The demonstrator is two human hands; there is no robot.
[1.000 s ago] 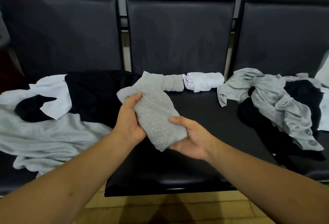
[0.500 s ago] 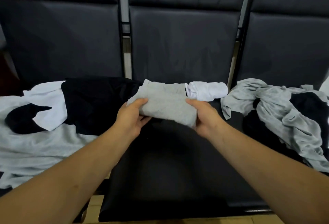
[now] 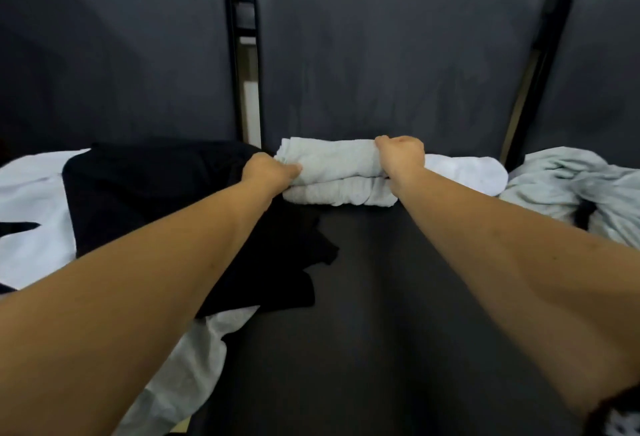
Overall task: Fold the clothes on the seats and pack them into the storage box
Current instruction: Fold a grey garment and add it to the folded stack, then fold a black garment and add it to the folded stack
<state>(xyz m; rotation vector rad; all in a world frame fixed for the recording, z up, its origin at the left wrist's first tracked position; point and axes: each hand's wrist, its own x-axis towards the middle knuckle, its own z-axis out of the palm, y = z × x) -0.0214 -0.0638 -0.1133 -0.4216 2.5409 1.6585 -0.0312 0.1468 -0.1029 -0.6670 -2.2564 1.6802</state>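
Observation:
A folded grey garment (image 3: 332, 162) lies at the back of the middle seat (image 3: 381, 297), stacked on another folded grey piece (image 3: 339, 193). My left hand (image 3: 270, 170) grips its left end. At its right end my right hand (image 3: 401, 153) is closed over the top edge. A rolled white garment (image 3: 467, 172) lies just right of the stack. No storage box is in view.
A black garment (image 3: 156, 200) and white and grey clothes (image 3: 31, 214) are heaped on the left seat. A crumpled grey pile (image 3: 571, 179) lies on the right seat. Dark seat backs (image 3: 398, 54) rise behind.
Both hands carried the folded grey garment from in front of me to the back of the middle seat and set it on the other folded grey piece. The view moved closer.

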